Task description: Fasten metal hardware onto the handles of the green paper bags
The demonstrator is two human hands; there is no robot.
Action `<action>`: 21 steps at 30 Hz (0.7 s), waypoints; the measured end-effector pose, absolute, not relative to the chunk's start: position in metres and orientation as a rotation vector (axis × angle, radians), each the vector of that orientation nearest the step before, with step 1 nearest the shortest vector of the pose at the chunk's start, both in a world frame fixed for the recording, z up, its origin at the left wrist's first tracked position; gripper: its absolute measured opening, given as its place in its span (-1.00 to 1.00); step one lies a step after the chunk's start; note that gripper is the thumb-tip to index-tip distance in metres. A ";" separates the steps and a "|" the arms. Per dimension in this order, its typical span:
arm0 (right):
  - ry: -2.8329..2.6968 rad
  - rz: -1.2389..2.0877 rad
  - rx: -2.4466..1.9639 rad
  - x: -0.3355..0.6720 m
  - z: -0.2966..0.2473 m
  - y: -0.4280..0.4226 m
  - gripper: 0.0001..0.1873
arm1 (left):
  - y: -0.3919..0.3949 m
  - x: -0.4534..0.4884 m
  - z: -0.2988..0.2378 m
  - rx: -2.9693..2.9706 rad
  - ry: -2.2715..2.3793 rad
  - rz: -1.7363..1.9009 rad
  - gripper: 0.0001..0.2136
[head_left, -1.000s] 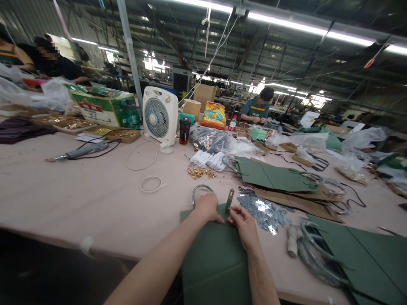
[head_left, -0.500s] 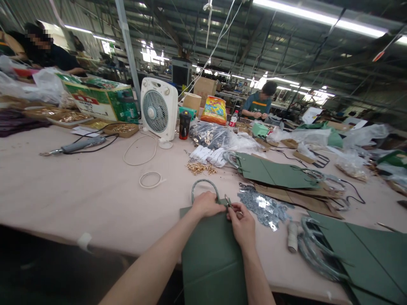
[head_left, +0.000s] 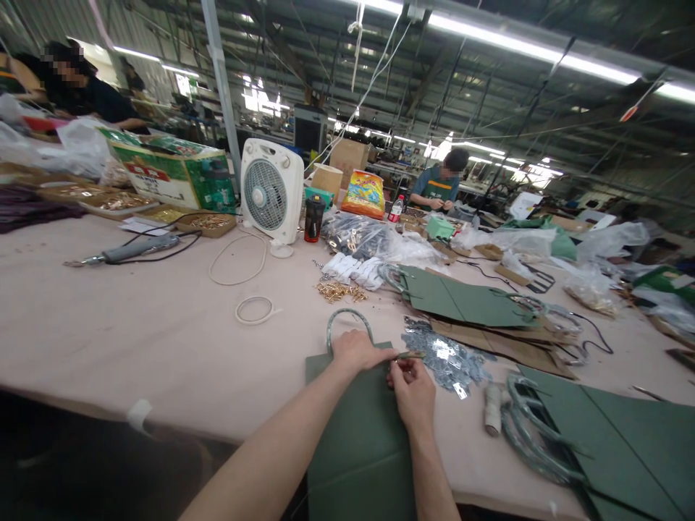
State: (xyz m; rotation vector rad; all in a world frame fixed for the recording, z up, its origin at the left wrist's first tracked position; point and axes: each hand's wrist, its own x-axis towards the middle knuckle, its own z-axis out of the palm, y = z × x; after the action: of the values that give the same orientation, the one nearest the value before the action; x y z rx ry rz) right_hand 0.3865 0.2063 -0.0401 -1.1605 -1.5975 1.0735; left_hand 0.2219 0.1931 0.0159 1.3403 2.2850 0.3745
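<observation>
A dark green bag with a looped handle in clear wrap lies at the table's front edge, its lower part reaching past the edge. My left hand is closed on the bag's top edge beside the handle, thumb stretched to the right. Just right of that thumb, my right hand pinches at the bag's top corner; what its fingertips hold is mostly hidden. A narrow greenish strip with a brownish end sticks out above these fingers. Flat silvery metal plates lie heaped close to my right hand.
Green bag pieces with wrapped handles are stacked further back; others lie at right by a thread spool. Gold fittings, a fan, a cup and a corded tool are on the table. A co-worker sits opposite.
The small piece at my right fingertips stood upright before; now a strip points right over the fingers. My left thumb has moved slightly right. The view has shifted a little.
</observation>
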 end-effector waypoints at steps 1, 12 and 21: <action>-1.593 1.091 -1.151 0.387 -0.039 0.204 -0.59 | 0.195 0.224 0.016 1.343 2.300 0.367 -0.11; -1.571 1.160 -1.117 0.390 -0.044 0.216 -0.49 | 0.188 0.222 0.003 1.388 2.308 0.517 -0.41; -1.527 1.224 -1.092 0.391 -0.040 0.218 -0.50 | 0.185 0.214 -0.001 1.344 2.193 0.581 -0.53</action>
State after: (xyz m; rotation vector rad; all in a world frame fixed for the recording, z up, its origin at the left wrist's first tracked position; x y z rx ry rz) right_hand 0.3906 0.2176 -0.0402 -1.0924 -1.5270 1.2240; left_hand 0.2145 0.1852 -0.0010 1.3442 2.1932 0.5809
